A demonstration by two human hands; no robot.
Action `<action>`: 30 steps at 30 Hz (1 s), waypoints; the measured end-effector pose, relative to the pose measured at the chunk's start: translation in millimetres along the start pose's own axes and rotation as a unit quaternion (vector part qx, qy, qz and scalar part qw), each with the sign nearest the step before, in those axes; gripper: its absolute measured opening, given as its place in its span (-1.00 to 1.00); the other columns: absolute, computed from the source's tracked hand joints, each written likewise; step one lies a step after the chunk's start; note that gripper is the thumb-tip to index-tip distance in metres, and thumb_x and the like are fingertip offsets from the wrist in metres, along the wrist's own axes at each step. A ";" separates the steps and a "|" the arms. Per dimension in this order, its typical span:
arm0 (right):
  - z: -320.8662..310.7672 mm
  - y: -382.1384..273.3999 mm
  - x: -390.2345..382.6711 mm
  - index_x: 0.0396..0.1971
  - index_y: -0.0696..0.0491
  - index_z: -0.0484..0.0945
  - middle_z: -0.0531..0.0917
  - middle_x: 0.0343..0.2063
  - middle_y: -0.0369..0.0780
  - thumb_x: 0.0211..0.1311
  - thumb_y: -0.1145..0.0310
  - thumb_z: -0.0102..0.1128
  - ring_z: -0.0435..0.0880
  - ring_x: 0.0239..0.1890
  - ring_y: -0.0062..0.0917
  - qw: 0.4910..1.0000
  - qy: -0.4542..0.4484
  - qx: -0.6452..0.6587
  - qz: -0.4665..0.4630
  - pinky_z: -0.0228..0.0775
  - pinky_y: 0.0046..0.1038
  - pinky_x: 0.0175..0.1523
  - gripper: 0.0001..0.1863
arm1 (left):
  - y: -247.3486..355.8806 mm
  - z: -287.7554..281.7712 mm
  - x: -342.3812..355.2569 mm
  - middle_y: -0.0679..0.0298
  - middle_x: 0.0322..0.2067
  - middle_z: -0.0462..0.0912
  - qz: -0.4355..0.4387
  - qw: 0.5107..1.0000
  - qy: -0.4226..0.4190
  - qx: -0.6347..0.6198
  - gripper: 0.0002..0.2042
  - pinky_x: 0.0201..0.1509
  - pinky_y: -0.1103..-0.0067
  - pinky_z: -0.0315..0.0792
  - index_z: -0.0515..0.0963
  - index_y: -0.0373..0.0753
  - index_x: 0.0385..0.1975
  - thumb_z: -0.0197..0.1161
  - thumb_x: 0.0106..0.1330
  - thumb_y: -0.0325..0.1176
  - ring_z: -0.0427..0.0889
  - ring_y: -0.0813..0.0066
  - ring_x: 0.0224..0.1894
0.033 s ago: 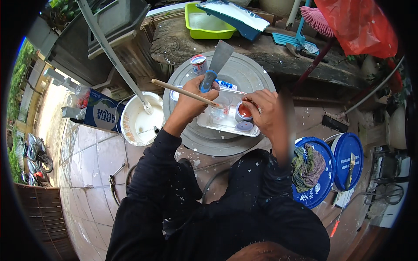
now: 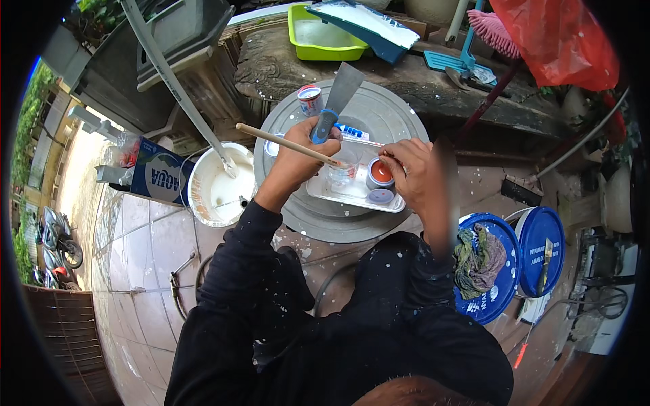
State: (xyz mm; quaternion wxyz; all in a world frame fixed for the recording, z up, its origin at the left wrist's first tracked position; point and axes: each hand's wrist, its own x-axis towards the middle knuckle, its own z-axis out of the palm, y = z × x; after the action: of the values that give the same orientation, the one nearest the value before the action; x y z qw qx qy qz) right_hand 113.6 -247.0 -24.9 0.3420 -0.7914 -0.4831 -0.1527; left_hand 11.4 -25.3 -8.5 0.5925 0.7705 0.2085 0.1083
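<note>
My left hand (image 2: 308,147) is closed around the blue-grey handle of a putty knife (image 2: 343,88), its broad metal blade pointing up and away. A thin wooden stick (image 2: 271,137) crosses over that hand, its lower end at a clear plastic cup (image 2: 343,170); I cannot tell whether the hand also grips it. With bent fingers, my right hand (image 2: 411,166) grips the rim of a small open can of orange-red paint (image 2: 381,171). A round grey lid (image 2: 380,196) lies beside the can. Cup, can and lid are on a white tray (image 2: 325,191).
The tray rests on a round grey stand (image 2: 305,220), with another small can (image 2: 310,100) near its far edge. At left stands a white bucket (image 2: 203,203) with a pole in it. Blue-lidded buckets (image 2: 504,250) stand at right, one bearing a cloth (image 2: 477,260).
</note>
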 end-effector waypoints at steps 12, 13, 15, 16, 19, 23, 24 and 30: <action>-5.1 -2.2 -0.2 -0.26 0.10 0.71 0.76 -0.30 -0.20 0.22 0.43 0.34 0.66 -0.20 -0.29 0.999 -0.019 0.038 0.010 0.38 -0.30 -0.07 -0.88 | -9.4 -1.6 3.3 0.49 -0.58 0.56 0.033 0.999 0.009 0.007 -0.86 -0.63 0.70 0.24 0.64 -0.19 -0.24 0.32 0.25 -0.35 0.40 0.78 -0.65; -7.0 -2.9 -0.8 -0.26 0.10 0.71 0.76 -0.30 -0.20 0.22 0.43 0.34 0.66 -0.20 -0.29 0.999 -0.019 0.038 0.011 0.38 -0.30 -0.07 -0.88 | -5.8 -1.1 1.9 0.48 -0.58 0.56 0.026 1.000 0.011 0.012 -0.86 -0.63 0.70 0.24 0.64 -0.19 -0.24 0.32 0.25 -0.34 0.40 0.78 -0.65; -10.0 -4.4 -2.0 -0.26 0.10 0.71 0.76 -0.28 -0.20 0.23 0.46 0.32 0.67 -0.19 -0.29 0.996 -0.057 0.063 0.025 0.38 -0.31 -0.07 -0.89 | -2.6 -0.8 0.1 0.48 -0.58 0.56 0.019 1.000 0.014 0.017 -0.86 -0.63 0.70 0.25 0.64 -0.18 -0.23 0.33 0.25 -0.34 0.41 0.78 -0.64; -8.1 -4.6 -1.7 -0.26 0.10 0.71 0.76 -0.28 -0.20 0.23 0.46 0.32 0.67 -0.19 -0.29 0.996 -0.056 0.063 0.025 0.38 -0.31 -0.07 -0.89 | -1.2 -1.9 -0.3 0.42 -0.52 0.60 0.014 1.000 0.008 0.009 -0.84 -0.51 0.67 0.33 0.64 -0.24 -0.25 0.33 0.22 -0.34 0.45 0.74 -0.56; -1.2 -3.7 -0.5 -0.24 0.09 0.70 0.76 -0.28 -0.20 0.23 0.46 0.32 0.67 -0.19 -0.29 0.995 -0.033 0.092 0.013 0.38 -0.30 -0.07 -0.88 | 0.9 -2.6 -1.4 0.37 -0.47 0.64 0.005 1.000 0.004 0.013 -0.81 -0.39 0.65 0.40 0.64 -0.29 -0.27 0.33 0.20 -0.34 0.50 0.70 -0.48; -7.5 -3.4 -1.3 -0.26 0.09 0.72 0.76 -0.30 -0.21 0.23 0.45 0.33 0.67 -0.21 -0.30 0.999 -0.025 0.042 0.013 0.37 -0.30 -0.07 -0.89 | 5.7 -2.8 -3.3 0.38 -0.48 0.63 -0.006 1.000 -0.001 0.019 -0.82 -0.39 0.64 0.41 0.63 -0.29 -0.27 0.32 0.20 -0.34 0.49 0.70 -0.48; -10.0 -4.6 -1.6 -0.26 0.08 0.72 0.76 -0.30 -0.22 0.23 0.45 0.33 0.67 -0.22 -0.31 0.998 -0.044 0.050 0.018 0.37 -0.31 -0.07 -0.89 | 5.9 -3.0 -3.7 0.38 -0.48 0.63 -0.006 1.000 0.000 0.019 -0.82 -0.39 0.64 0.41 0.63 -0.29 -0.27 0.32 0.20 -0.34 0.49 0.70 -0.48; -1.5 -2.8 -0.3 -0.27 0.06 0.73 0.76 -0.28 -0.24 0.21 0.44 0.35 0.65 -0.22 -0.33 0.998 -0.010 0.055 0.000 0.33 -0.33 -0.09 -0.89 | -2.6 -1.9 0.9 0.38 -0.48 0.62 0.015 1.000 0.008 0.018 -0.82 -0.41 0.65 0.38 0.63 -0.29 -0.27 0.31 0.21 -0.34 0.47 0.71 -0.49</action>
State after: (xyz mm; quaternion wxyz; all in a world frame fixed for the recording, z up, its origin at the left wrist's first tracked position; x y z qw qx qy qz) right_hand 111.2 -247.4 -22.9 0.3803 -0.7727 -0.4945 -0.1175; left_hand 10.9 -22.7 -10.6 0.5755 0.7830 0.2037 0.1194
